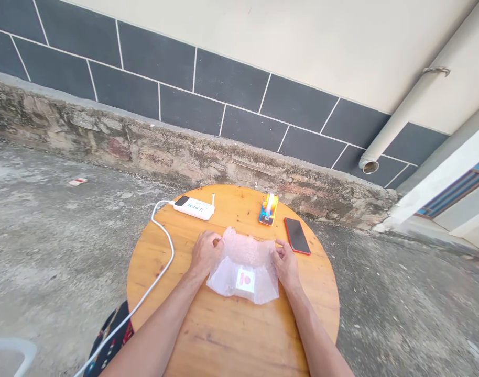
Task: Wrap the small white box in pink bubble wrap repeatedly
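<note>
A sheet of pinkish bubble wrap [247, 251] lies spread on the round wooden table [231, 335]. On its near part sits a small white box [245, 279] with a red mark. My left hand [207, 252] pinches the wrap's left edge near the far corner. At the opposite edge, my right hand [285, 262] has its fingers closed on the wrap. Beyond the wrap stands a yellow and blue tape dispenser [268, 209], and a phone in a red case [297, 236] lies to the right of it.
A white power strip [194, 207] lies at the table's back left, its white cable [171, 246] curving over the left edge. A stone-based wall [208, 157] runs behind the table, with a drainpipe [396, 120] at the right.
</note>
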The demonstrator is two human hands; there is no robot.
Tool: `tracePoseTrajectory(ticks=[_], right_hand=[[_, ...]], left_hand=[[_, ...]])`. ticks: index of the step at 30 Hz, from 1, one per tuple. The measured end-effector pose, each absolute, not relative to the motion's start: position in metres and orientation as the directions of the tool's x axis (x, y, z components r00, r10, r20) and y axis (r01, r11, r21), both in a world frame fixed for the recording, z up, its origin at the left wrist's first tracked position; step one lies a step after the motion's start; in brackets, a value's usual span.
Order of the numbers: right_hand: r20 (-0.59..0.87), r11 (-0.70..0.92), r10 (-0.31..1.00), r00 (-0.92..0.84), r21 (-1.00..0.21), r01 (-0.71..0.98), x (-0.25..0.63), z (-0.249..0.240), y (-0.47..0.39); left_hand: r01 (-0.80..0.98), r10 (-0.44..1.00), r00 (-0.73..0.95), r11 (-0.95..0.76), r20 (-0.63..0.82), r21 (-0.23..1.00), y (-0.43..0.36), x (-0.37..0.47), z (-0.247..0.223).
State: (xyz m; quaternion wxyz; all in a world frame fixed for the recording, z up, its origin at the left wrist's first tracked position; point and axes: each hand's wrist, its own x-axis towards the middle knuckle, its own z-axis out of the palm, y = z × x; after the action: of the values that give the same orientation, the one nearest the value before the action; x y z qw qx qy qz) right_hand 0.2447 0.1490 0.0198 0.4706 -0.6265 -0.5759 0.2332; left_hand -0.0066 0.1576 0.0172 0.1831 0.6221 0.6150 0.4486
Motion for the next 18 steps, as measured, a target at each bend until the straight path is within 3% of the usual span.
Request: tracePoseTrajectory(ticks=[7,14,18], right_hand=[[0.287,0.148,0.918,0.273,-0.887,0.437,0.245,0.020,0.149],[0.334,0.178,0.880,0.338,-0.891,0.418,0.256,0.021,0.146],[0.283,0.196,0.939,0.194,-0.906,0.374,0.263,0.030,0.131]], left_hand=[[0.649,0.910,-0.157,-0.198,0.384,0.735,0.162,-0.004,0.013],[0.585,0.902,-0.223,-0.179,0.369,0.791,0.161,-0.011,0.018],[0.505,0.941,-0.095,-0.236,0.325,0.830,0.150,-0.015,0.036]])
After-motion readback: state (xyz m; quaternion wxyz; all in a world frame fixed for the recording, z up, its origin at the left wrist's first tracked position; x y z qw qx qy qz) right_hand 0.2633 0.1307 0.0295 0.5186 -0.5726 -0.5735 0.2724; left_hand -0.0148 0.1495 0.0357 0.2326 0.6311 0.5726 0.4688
